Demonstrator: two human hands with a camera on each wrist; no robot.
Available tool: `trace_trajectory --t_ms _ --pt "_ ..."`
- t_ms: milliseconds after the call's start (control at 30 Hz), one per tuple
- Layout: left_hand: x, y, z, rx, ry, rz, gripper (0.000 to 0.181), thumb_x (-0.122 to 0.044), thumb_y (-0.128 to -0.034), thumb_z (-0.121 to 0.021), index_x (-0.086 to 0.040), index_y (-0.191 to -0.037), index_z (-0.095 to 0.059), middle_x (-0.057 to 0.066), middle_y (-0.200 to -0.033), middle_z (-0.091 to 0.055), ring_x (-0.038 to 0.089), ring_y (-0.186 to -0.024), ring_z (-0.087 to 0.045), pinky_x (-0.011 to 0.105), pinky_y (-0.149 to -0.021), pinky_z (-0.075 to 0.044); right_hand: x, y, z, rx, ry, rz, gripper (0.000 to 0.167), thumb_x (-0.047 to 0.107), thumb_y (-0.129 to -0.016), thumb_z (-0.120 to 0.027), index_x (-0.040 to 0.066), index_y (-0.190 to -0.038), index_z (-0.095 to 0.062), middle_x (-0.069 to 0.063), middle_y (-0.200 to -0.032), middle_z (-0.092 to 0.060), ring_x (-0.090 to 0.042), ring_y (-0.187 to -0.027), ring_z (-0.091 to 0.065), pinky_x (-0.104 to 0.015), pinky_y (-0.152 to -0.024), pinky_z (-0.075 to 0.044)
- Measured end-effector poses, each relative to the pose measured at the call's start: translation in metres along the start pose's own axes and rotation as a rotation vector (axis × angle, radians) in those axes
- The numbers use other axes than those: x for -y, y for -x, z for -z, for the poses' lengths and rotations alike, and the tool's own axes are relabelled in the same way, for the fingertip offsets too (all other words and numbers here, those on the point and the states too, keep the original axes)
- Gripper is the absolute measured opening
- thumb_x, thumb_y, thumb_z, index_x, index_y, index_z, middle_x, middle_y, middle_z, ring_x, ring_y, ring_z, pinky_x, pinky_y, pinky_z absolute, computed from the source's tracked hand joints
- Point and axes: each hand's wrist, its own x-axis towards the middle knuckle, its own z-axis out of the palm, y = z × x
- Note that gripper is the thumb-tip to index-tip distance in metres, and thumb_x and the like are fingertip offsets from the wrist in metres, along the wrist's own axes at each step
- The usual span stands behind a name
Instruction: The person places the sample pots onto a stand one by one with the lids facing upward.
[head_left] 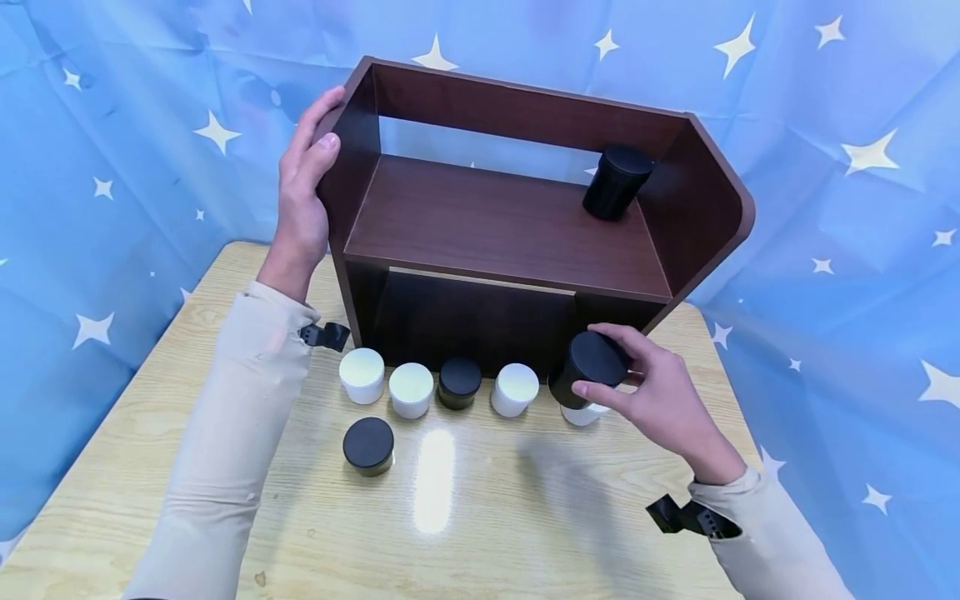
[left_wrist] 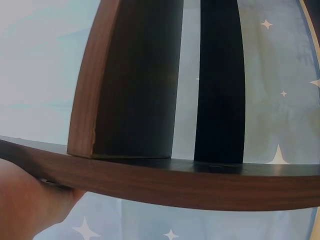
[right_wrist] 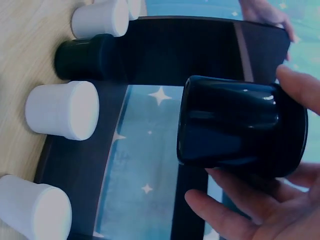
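Observation:
My right hand [head_left: 663, 400] holds a black lidded jar [head_left: 597, 360] between thumb and fingers, above the table in front of the rack's right end. In the right wrist view, this black jar lies sideways across the picture, with the fingertips around its far part. My left hand [head_left: 303, 183] rests against the outside of the left side panel of a dark brown two-tier rack [head_left: 510, 225], its fingers fairly straight. The left wrist view shows only part of that hand, beneath the panel. Another black jar [head_left: 617, 183] stands at the right end of the upper shelf.
Along the rack's foot runs a row of white jars [head_left: 411, 390] with a short black jar [head_left: 459, 383] among them. One white jar [head_left: 581, 416] is partly hidden behind the held jar. A short black jar [head_left: 368, 446] stands nearer on the wooden table [head_left: 450, 550].

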Motion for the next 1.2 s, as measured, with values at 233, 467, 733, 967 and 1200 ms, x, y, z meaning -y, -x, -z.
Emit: trace_trajectory --t_ms 233,467,733,967,1200 --pt "-0.002 -0.001 0.000 -0.007 0.015 -0.004 0.054 -0.022 -0.0956 -0.042 -0.013 -0.148 -0.049 0.004 -0.152 -0.047 0.024 -0.135 -0.044 0.031 -0.108 -0.037 0.014 -0.005 0.012 -0.083 0.014 -0.032 0.059 0.025 -0.084 -0.081 0.014 -0.137 -0.057 -0.013 -0.117 -0.068 -0.003 -0.085 -0.069 -0.011 -0.073 -0.053" --pt "-0.001 0.000 -0.001 -0.004 -0.001 -0.004 0.054 -0.022 -0.0957 -0.042 -0.014 -0.148 -0.049 0.004 -0.152 -0.047 0.024 -0.135 -0.043 0.031 -0.107 -0.037 0.021 -0.007 0.023 -0.097 0.010 -0.029 0.058 0.026 -0.085 -0.080 0.015 -0.137 -0.058 -0.013 -0.118 -0.066 0.016 -0.081 -0.061 -0.011 -0.071 -0.051" --pt "-0.001 0.000 0.000 -0.006 0.024 -0.004 0.053 -0.021 -0.0957 -0.043 -0.013 -0.148 -0.049 0.007 -0.151 -0.048 0.024 -0.134 -0.044 0.031 -0.107 -0.038 0.025 -0.012 0.031 -0.111 0.001 -0.033 0.058 0.026 -0.084 -0.081 0.015 -0.137 -0.058 -0.011 -0.116 -0.068 0.015 -0.081 -0.062 -0.008 -0.072 -0.050" --pt "0.000 0.000 0.000 0.001 0.007 -0.009 0.053 -0.021 -0.0958 -0.042 -0.014 -0.148 -0.049 0.006 -0.152 -0.047 0.024 -0.134 -0.044 0.031 -0.107 -0.037 0.030 -0.016 0.040 -0.145 0.005 -0.057 0.060 0.028 -0.084 -0.081 0.019 -0.138 -0.058 -0.013 -0.119 -0.069 0.018 -0.082 -0.060 -0.006 -0.072 -0.048" --pt "0.000 0.001 -0.001 0.000 0.008 -0.013 0.054 -0.021 -0.0955 -0.043 -0.013 -0.148 -0.049 0.006 -0.152 -0.046 0.024 -0.134 -0.044 0.031 -0.107 -0.037 0.034 -0.020 0.046 -0.177 -0.001 -0.039 0.060 0.026 -0.085 -0.081 0.019 -0.139 -0.058 -0.015 -0.118 -0.069 0.019 -0.081 -0.060 -0.005 -0.071 -0.048"
